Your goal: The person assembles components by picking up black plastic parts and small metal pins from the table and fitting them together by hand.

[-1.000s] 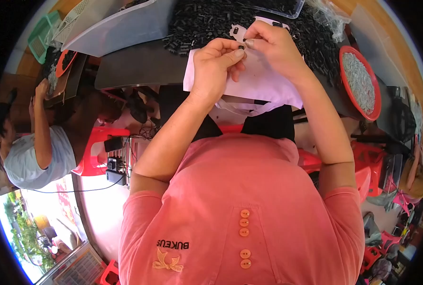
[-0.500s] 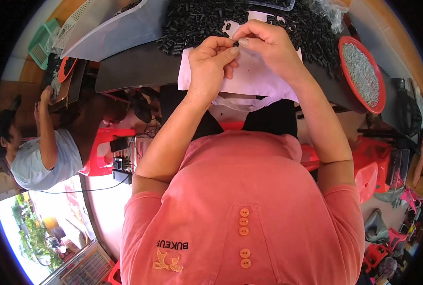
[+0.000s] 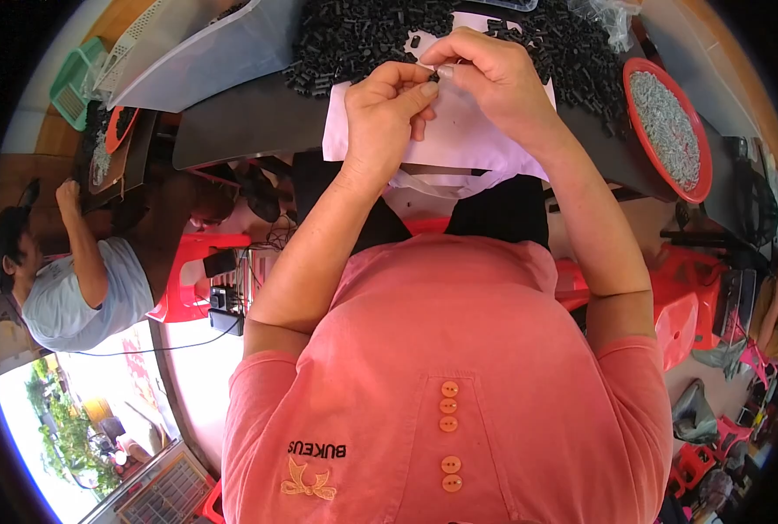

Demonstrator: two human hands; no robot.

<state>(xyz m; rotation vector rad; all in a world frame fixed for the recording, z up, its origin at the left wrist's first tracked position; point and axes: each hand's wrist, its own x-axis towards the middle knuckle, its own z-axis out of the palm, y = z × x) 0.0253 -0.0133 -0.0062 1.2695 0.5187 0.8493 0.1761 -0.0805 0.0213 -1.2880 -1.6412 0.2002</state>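
Observation:
My left hand (image 3: 382,112) is closed in a pinch, a small black piece (image 3: 433,77) showing at its fingertips. Against it, the thumb and forefinger of my right hand (image 3: 498,86) pinch together; whatever they hold is too small to make out. Both hands meet above a pale sheet (image 3: 468,140) that hangs over the table's near edge toward my lap. Just beyond them, a heap of small black tubular pieces (image 3: 345,39) spreads over the dark table (image 3: 240,127).
At the right, a red basin (image 3: 705,166) holds many small silvery metal pieces (image 3: 666,127). A translucent bin (image 3: 206,65) stands at the back left, with a green basket (image 3: 73,83) beyond. Clear plastic wrap (image 3: 612,26) lies far right. Another person (image 3: 83,288) sits at the left.
My right fingertips have shifted slightly, baring more of the small black piece in my left fingers. The hands otherwise stay put. At the left, the other person's hand has moved slightly.

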